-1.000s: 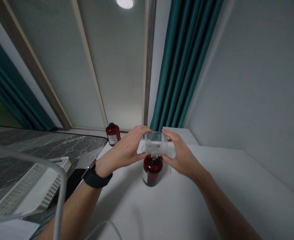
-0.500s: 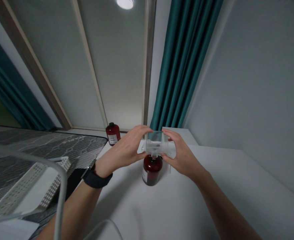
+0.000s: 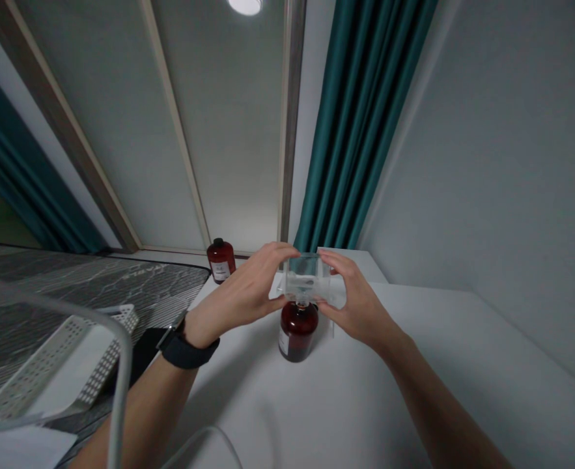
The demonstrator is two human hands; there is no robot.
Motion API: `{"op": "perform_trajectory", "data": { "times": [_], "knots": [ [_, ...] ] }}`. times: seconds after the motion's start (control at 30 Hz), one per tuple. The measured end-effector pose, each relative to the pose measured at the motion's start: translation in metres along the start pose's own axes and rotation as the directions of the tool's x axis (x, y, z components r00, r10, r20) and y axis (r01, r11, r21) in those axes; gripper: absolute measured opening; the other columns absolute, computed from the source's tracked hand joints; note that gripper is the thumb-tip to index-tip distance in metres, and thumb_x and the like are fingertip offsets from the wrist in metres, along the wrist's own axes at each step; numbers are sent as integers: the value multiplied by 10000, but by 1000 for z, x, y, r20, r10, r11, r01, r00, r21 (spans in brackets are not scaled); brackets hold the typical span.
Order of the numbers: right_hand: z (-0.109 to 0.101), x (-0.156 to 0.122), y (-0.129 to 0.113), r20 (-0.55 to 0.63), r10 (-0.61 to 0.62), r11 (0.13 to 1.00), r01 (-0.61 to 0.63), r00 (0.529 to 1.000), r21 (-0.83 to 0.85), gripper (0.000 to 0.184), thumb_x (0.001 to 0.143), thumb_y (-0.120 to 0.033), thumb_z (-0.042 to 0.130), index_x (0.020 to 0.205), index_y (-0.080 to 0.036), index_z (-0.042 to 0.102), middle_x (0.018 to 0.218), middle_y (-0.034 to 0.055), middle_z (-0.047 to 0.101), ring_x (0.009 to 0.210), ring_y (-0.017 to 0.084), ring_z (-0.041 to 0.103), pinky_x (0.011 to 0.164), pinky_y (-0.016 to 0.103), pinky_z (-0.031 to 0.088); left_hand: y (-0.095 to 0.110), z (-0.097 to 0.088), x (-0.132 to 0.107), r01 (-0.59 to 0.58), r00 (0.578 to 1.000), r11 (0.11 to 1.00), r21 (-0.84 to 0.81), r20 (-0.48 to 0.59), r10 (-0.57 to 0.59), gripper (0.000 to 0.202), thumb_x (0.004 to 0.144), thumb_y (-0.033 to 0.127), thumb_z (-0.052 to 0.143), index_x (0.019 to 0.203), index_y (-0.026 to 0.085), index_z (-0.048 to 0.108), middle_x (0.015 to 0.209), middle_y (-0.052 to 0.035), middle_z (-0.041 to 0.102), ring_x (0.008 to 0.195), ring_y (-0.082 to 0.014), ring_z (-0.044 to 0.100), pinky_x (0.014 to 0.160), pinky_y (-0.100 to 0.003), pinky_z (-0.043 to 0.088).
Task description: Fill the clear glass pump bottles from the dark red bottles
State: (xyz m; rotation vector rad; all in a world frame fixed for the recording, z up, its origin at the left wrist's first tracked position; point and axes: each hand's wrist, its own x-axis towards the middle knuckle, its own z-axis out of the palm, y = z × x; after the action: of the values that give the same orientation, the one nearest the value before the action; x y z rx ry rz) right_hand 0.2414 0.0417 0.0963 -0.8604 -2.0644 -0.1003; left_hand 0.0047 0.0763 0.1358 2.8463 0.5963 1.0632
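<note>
Between my two hands is a clear, see-through container (image 3: 307, 268), with a cloudier lower part, directly over the mouth of a dark red-brown bottle (image 3: 299, 333). My left hand (image 3: 255, 280) grips its left side, thumb low and fingers at the top. On the other side my right hand (image 3: 355, 296) holds it in the same way. The bottle stands upright on the white table (image 3: 311, 410), a pale label on its left side. Whether the container touches the bottle's neck, I cannot tell.
A second red-brown bottle (image 3: 221, 262) with a dark cap stands at the table's far left edge. White perforated basket (image 3: 47, 371) sits lower left. A pale curved bar (image 3: 121, 391) crosses the left foreground. Teal curtains (image 3: 360, 130) hang behind, beside a grey wall (image 3: 502, 163).
Almost nothing differs. Both hands keep their hold on the clear container above the bottle, and the view has shifted very slightly.
</note>
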Motion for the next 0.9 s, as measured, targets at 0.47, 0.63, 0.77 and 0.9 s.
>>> {"op": "perform_trajectory", "data": {
  "times": [0.47,0.63,0.77,0.9],
  "knots": [
    [1,0,0,-31,-29,999,29,999,-14,732,868,-114,645,1474,-301,280,1444,137,482,1346,313,478,1034,556,505,0,1,-1,-20,1000,1000,0,-14,20,583,884,188,663,1364,228,334,1327,-157,518,1278,-309,508,1071,-533,473],
    [1,0,-1,-36,-25,1000,24,999,-12,731,867,-108,647,1471,-308,287,1445,135,482,1353,313,475,1043,556,499,0,2,-1,-18,1000,1000,7,-14,18,587,887,184,664,1367,235,330,1332,-154,509,1282,-307,506,1079,-535,469],
    [0,-1,0,-39,-22,1000,21,999,-11,716,876,-112,639,1468,-314,291,1450,133,483,1350,314,481,1035,558,503,-1,3,-1,-19,999,1000,10,-27,20,591,880,173,663,1366,244,335,1332,-149,514,1280,-311,512,1069,-544,476],
    [0,-1,0,-42,-26,999,25,999,-20,709,879,-116,637,1467,-312,291,1445,133,485,1351,315,477,1029,561,507,-1,4,-1,-21,999,1000,4,-31,21,594,873,171,669,1361,244,339,1336,-150,514,1277,-312,519,1067,-549,477]
  ]
}}
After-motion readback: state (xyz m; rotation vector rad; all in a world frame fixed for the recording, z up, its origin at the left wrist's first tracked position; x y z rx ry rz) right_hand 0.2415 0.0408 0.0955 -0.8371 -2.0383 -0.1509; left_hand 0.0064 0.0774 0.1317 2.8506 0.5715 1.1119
